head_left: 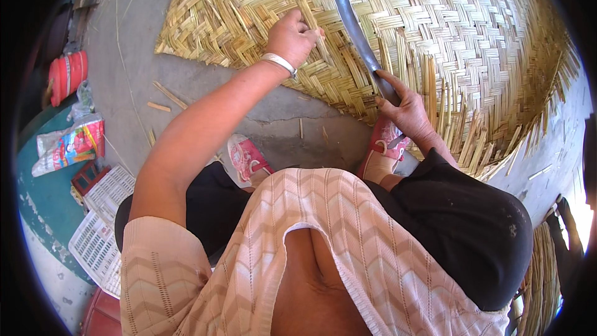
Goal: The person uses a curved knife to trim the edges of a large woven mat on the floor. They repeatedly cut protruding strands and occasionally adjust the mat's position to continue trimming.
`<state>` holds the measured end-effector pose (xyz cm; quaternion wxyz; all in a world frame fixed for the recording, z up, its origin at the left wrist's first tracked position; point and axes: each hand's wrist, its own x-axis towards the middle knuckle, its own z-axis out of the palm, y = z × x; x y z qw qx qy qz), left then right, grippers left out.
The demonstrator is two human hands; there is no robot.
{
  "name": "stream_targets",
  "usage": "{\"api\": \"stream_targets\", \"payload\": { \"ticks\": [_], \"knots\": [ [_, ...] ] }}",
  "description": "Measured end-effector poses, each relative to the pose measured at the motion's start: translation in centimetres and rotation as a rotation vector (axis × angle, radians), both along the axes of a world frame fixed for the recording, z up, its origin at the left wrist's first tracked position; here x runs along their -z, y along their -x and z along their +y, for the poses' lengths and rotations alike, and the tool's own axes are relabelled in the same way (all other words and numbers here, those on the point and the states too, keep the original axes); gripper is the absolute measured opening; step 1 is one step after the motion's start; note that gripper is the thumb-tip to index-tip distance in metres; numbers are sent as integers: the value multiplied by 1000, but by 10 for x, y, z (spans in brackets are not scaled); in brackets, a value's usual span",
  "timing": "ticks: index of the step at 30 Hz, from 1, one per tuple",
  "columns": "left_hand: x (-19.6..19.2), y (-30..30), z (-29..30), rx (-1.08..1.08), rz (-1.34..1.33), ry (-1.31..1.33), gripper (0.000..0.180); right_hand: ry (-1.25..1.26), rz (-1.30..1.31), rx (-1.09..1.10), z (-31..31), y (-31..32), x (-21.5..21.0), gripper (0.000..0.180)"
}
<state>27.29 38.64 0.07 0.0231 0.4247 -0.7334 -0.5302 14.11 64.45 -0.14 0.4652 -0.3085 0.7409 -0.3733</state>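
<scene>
A large woven reed mat (pixel 435 31) lies before me, its loose strip ends sticking out along the near edge. My left hand (pixel 293 38), with a pale bangle at the wrist, is over the left part of the mat. Its fingers are closed on a flat reed strip (pixel 303 5). My right hand (pixel 407 109) grips the near end of a long, curved metal blade (pixel 354 28) with a rounded tip. The blade lies over the mat, pointing away from me. Its handle end is partly hidden by the fingers.
Cut reed pieces (pixel 169 95) lie on the grey floor. At the left are a red bundle (pixel 68 78), a teal table (pixel 37 193) bearing a colourful plastic bag (pixel 71 144), and white plastic baskets (pixel 96 246). A reed bundle (pixel 540 280) stands at lower right.
</scene>
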Motion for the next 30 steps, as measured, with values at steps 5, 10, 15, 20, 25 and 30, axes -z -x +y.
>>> {"api": "stream_targets", "payload": {
  "ticks": [5, 10, 15, 20, 25, 30],
  "knots": [
    [10, -4, 6, -137, 50, -146, 24, -41, -41, 17, 0, -1, 0, 56],
    [17, -5, 13, -217, 75, -255, 23, -37, -32, 8, 0, -2, 4, 56],
    [25, -3, 22, -235, 57, -327, 21, -42, 6, 5, -4, -4, 1, 56],
    [24, -9, 31, -215, 21, -185, 19, -122, -3, -76, -10, 1, -27, 57],
    [27, -18, 30, -168, -88, 76, 19, -202, 117, -323, -19, 16, -60, 59],
    [32, -25, 23, -284, -2, -239, 18, -267, 197, -524, -38, 31, -84, 55]
  ]
}}
